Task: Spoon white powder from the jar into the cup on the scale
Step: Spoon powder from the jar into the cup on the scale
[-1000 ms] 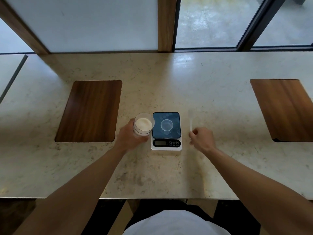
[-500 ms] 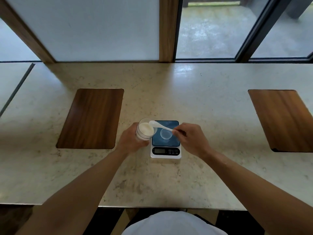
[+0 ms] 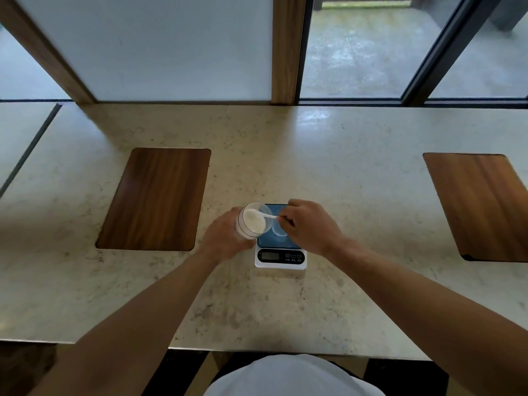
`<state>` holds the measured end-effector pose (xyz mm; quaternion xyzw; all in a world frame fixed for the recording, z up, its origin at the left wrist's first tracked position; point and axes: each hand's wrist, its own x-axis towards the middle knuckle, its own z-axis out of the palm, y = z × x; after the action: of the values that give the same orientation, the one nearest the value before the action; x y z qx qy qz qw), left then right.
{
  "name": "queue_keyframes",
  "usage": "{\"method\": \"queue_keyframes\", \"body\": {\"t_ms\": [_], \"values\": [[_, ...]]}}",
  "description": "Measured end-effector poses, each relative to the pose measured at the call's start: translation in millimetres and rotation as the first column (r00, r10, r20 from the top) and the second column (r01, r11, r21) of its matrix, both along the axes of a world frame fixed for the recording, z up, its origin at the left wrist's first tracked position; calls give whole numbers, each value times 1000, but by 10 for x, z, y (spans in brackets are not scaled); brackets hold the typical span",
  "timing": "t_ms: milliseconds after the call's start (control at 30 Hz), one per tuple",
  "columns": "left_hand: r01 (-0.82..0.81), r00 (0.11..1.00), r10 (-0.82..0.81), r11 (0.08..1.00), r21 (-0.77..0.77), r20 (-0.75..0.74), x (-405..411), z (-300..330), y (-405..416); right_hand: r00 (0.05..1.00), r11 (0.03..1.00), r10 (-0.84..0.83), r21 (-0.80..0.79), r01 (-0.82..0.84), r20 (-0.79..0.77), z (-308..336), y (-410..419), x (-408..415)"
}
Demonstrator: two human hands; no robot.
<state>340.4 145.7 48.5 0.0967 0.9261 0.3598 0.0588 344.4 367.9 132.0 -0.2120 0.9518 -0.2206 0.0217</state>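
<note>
My left hand (image 3: 225, 238) grips a clear jar (image 3: 248, 227) of white powder, tilted toward the right at the left edge of the scale (image 3: 280, 256). My right hand (image 3: 310, 227) pinches the handle of a small white spoon (image 3: 265, 215); its bowl is inside the jar's mouth, on the powder. A small clear cup (image 3: 277, 232) stands on the scale's dark blue platform, partly hidden behind my right hand's fingers. The scale's display faces me.
The stone counter (image 3: 285, 304) holds two inset wooden panels, one to the left (image 3: 155, 198) and one at the far right (image 3: 483, 204). A window wall with wooden posts runs along the back. The counter's near edge is just below my forearms.
My right hand picked up the spoon from the right of the scale and carried it left over the cup into the jar. My left hand has tilted the jar toward the scale.
</note>
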Motion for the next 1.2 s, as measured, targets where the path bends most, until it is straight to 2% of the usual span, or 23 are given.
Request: {"method": "queue_keyframes", "body": {"t_ms": [433,633,833,1200], "values": [[0,999,-1,1000,-16,-37,2,-35,-10,980,997,-22,76,7,198,-70,-98,-91],[10,999,-10,1000,-21,-32,1,-70,-34,957,995,-92,-18,101,275,-177,-74,-104],[9,999,-9,1000,-16,-37,2,-80,-42,893,961,-190,-108,253,408,-321,-70,-113],[28,998,-28,1000,-6,-51,16,-93,-23,804,896,-226,-207,393,550,-300,-44,-54]]}}
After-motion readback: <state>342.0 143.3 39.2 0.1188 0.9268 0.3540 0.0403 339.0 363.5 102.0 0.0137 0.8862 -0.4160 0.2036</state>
